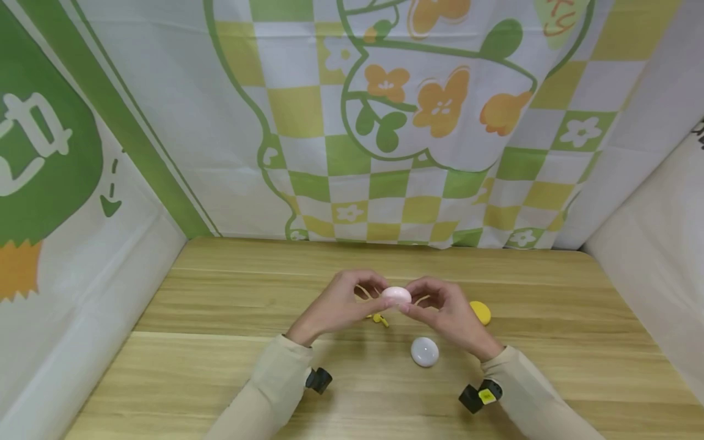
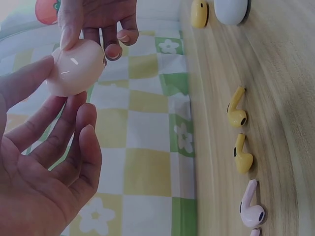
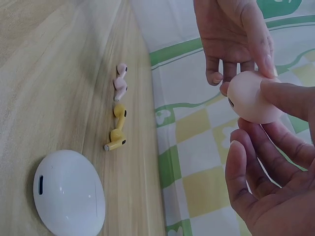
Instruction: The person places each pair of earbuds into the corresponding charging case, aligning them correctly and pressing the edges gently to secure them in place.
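Observation:
A pale pink earbud case (image 1: 396, 296), rounded and glossy, is held up above the table between both hands. My left hand (image 1: 346, 305) pinches one end of it between thumb and fingers. At the other end, my right hand (image 1: 448, 311) grips it the same way, thumb on the near face. The lid looks closed in both wrist views. Below the hands lie two yellow earbuds, one yellow earbud (image 2: 243, 155) near a pink earbud (image 2: 252, 211) in the left wrist view. A second pink earbud (image 3: 121, 70) shows in the right wrist view.
A white earbud case (image 1: 425, 352) lies on the wooden table (image 1: 220, 366) in front of the right hand. Beyond that hand is a yellow case (image 1: 481, 313), partly hidden. A patterned cloth (image 1: 297, 110) hangs along the back edge, with cloth walls at both sides.

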The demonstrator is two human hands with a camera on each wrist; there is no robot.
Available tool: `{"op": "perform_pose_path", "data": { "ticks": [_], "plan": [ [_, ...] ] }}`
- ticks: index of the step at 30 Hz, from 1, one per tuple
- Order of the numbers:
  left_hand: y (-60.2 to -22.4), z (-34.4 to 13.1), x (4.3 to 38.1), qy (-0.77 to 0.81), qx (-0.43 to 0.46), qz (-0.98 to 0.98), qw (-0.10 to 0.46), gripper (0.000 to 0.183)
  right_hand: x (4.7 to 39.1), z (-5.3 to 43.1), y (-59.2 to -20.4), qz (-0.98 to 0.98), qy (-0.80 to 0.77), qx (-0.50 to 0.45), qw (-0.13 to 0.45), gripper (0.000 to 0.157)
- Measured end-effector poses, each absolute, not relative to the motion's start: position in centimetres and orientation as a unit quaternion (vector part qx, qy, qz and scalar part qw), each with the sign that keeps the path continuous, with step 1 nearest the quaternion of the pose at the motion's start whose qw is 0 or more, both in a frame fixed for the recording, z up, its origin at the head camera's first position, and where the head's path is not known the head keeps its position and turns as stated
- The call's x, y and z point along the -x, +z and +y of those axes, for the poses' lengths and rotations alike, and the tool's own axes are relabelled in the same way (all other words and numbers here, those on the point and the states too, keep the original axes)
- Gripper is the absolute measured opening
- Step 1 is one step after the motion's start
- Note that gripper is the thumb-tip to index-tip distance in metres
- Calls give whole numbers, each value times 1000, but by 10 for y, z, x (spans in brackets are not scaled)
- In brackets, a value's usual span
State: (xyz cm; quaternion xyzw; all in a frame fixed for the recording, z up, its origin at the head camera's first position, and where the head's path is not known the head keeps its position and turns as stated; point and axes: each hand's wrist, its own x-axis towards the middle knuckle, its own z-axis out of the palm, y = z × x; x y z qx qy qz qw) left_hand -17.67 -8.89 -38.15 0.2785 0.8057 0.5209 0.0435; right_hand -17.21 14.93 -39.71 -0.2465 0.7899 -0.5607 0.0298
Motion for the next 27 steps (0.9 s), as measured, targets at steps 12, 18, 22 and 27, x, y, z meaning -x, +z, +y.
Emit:
{"op": "perform_pose_path", "data": {
  "ticks": [12, 18, 22, 27],
  "plan": [
    [-381, -88, 177, 507, -285, 813, 38, 19, 173, 150, -400, 790, -557, 257, 24, 17],
    [-381, -87, 177, 505, -283, 815, 41, 18, 173, 150, -402, 789, -557, 258, 22, 18],
    [-381, -86, 177, 503, -277, 818, 43, 20, 173, 150, -401, 789, -558, 255, 30, 20],
    [-381, -86, 177, 502, -275, 819, 42, 22, 173, 150, -401, 789, -557, 257, 37, 21]
  ]
}}
